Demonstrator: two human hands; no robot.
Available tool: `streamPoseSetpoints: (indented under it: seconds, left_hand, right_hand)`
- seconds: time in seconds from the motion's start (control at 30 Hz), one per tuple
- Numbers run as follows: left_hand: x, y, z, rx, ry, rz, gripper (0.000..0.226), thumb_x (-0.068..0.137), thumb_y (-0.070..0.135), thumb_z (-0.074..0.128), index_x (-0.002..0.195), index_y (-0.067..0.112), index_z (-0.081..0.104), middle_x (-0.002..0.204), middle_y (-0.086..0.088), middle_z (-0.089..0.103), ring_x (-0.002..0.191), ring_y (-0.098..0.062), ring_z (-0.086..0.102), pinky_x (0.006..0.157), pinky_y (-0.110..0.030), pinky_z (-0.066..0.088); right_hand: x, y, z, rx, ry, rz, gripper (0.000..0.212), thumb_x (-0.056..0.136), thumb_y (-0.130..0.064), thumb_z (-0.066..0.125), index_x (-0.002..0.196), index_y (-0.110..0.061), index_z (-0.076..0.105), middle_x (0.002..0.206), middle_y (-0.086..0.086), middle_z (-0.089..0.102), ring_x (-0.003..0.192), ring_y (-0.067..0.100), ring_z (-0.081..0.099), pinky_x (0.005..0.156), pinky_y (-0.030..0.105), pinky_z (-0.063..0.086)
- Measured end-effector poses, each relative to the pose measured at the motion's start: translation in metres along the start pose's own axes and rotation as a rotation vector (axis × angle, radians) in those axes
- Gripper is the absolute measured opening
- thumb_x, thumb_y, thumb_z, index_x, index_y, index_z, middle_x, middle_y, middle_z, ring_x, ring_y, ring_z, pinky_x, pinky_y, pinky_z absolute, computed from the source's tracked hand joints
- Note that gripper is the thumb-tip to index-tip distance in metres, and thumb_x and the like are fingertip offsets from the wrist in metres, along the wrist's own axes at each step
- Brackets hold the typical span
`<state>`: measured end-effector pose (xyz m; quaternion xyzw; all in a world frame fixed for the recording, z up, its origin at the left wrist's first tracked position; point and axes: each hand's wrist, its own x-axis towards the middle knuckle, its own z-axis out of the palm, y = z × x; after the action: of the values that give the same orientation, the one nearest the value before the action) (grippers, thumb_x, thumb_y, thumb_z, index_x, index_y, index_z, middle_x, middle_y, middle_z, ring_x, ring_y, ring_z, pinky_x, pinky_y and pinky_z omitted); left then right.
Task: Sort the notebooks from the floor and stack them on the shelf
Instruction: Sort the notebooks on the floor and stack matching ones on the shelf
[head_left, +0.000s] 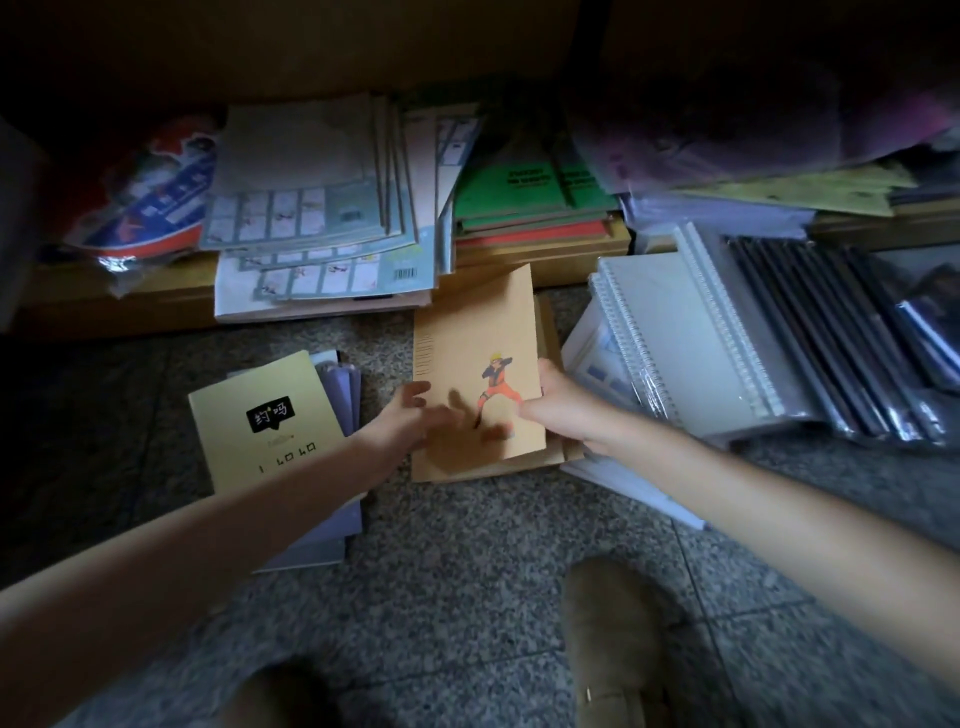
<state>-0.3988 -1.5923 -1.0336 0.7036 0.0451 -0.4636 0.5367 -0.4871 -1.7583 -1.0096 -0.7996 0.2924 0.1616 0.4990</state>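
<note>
A tan notebook (475, 332) with an orange cartoon figure on its cover lies tilted on top of a small pile of tan notebooks (550, 332) on the speckled floor. My right hand (563, 410) grips its right edge, thumb on the cover. My left hand (410, 415) is at its lower left edge, fingers spread and touching the cover. A yellow notebook (265, 415) with black lettering tops a pile of pale purple ones (343, 384) to the left, partly under my left forearm. The low wooden shelf (130, 306) behind holds stacks of notebooks.
On the shelf sit a stack of grey-blue booklets (311, 208), green and red notebooks (530, 202) and a red-blue packet (150, 202). White spiral notebooks (685, 332) and wrapped dark ones (831, 332) lie on the floor at right. My shoe (613, 644) is at the bottom.
</note>
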Motion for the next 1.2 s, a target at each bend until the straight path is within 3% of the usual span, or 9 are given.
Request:
streamPoseSetpoints:
  seconds: [0.1, 0.23, 0.33, 0.47, 0.53, 0.63, 0.73, 1.0, 1.2]
  left_hand:
    - [0.008, -0.009, -0.002, 0.131, 0.12, -0.01, 0.089, 0.05, 0.037, 0.084, 0.122, 0.005, 0.043, 0.122, -0.011, 0.056, 0.107, -0.024, 0.056, 0.094, -0.041, 0.048]
    - [-0.006, -0.017, -0.01, 0.172, 0.191, -0.024, 0.056, 0.059, 0.031, 0.083, 0.101, 0.005, 0.056, 0.111, -0.009, 0.064, 0.096, -0.021, 0.059, 0.093, -0.041, 0.048]
    - [-0.02, -0.022, -0.029, -0.068, 0.18, -0.053, 0.049, 0.066, 0.009, 0.081, 0.108, 0.001, 0.057, 0.1, -0.013, 0.067, 0.088, -0.025, 0.064, 0.075, -0.036, 0.053]
    - [-0.045, -0.031, -0.043, -0.145, -0.013, 0.004, 0.047, 0.082, 0.004, 0.064, 0.123, 0.022, 0.049, 0.111, -0.007, 0.064, 0.096, -0.022, 0.063, 0.066, -0.031, 0.058]
    - [-0.061, -0.034, -0.046, -0.155, -0.064, 0.042, 0.048, 0.088, 0.001, 0.057, 0.122, 0.033, 0.046, 0.109, -0.003, 0.064, 0.091, -0.019, 0.063, 0.06, -0.027, 0.058]
    - [-0.082, -0.032, -0.056, -0.138, -0.108, 0.147, 0.064, 0.075, 0.005, 0.07, 0.127, 0.034, 0.047, 0.112, -0.006, 0.067, 0.09, -0.021, 0.069, 0.064, -0.029, 0.058]
    - [-0.097, -0.028, -0.065, -0.12, -0.109, 0.205, 0.064, 0.075, 0.001, 0.069, 0.126, 0.034, 0.048, 0.104, -0.002, 0.071, 0.088, -0.019, 0.069, 0.062, -0.027, 0.056]
    - [-0.105, -0.026, -0.073, -0.167, 0.009, 0.187, 0.067, 0.066, 0.012, 0.068, 0.124, 0.039, 0.048, 0.107, -0.003, 0.068, 0.094, -0.024, 0.067, 0.063, -0.032, 0.056]
    - [-0.104, -0.03, -0.078, -0.13, -0.003, 0.179, 0.065, 0.066, 0.006, 0.07, 0.114, 0.047, 0.053, 0.1, 0.0, 0.071, 0.087, -0.021, 0.069, 0.063, -0.033, 0.057]
  right_hand:
    - [0.0, 0.006, 0.017, 0.159, -0.083, 0.065, 0.06, 0.083, 0.009, 0.041, 0.136, -0.016, 0.028, 0.127, 0.01, 0.047, 0.115, 0.026, 0.046, 0.091, 0.037, 0.047]
    - [-0.009, 0.014, 0.025, 0.46, -0.295, 0.109, 0.066, 0.084, 0.019, 0.038, 0.139, -0.016, 0.026, 0.137, 0.009, 0.042, 0.125, 0.029, 0.042, 0.079, 0.033, 0.052]
    - [-0.02, 0.03, 0.021, 0.416, -0.397, 0.03, 0.068, 0.085, 0.014, 0.044, 0.142, -0.018, 0.025, 0.14, 0.001, 0.042, 0.131, 0.018, 0.038, 0.107, 0.034, 0.036]
    - [-0.032, 0.037, 0.003, 0.106, -0.464, -0.101, 0.042, 0.093, -0.008, 0.053, 0.131, -0.022, 0.041, 0.124, -0.008, 0.053, 0.116, 0.006, 0.049, 0.1, 0.026, 0.04]
    - [-0.03, 0.035, -0.005, -0.205, -0.266, -0.12, 0.009, 0.096, -0.029, 0.05, 0.1, -0.025, 0.057, 0.099, -0.004, 0.062, 0.092, 0.01, 0.058, 0.082, 0.031, 0.049]
    - [-0.017, 0.032, -0.019, -0.67, 0.224, -0.008, 0.031, 0.092, -0.047, 0.047, 0.106, -0.019, 0.054, 0.103, 0.004, 0.066, 0.096, 0.026, 0.062, 0.075, 0.032, 0.046]
    - [-0.004, 0.031, -0.025, -0.793, 0.216, 0.158, 0.056, 0.088, -0.054, 0.051, 0.12, -0.009, 0.041, 0.114, 0.012, 0.06, 0.106, 0.032, 0.058, 0.075, 0.035, 0.041]
    - [0.003, 0.033, -0.008, 0.077, 0.223, 0.226, 0.06, 0.085, -0.022, 0.068, 0.132, -0.009, 0.033, 0.116, 0.006, 0.048, 0.094, 0.023, 0.054, 0.063, 0.028, 0.048]
    - [-0.011, 0.019, -0.019, 0.762, 0.162, 0.113, 0.022, 0.091, 0.002, 0.036, 0.075, -0.011, 0.044, 0.063, 0.009, 0.045, 0.041, 0.01, 0.037, 0.029, 0.014, 0.024]
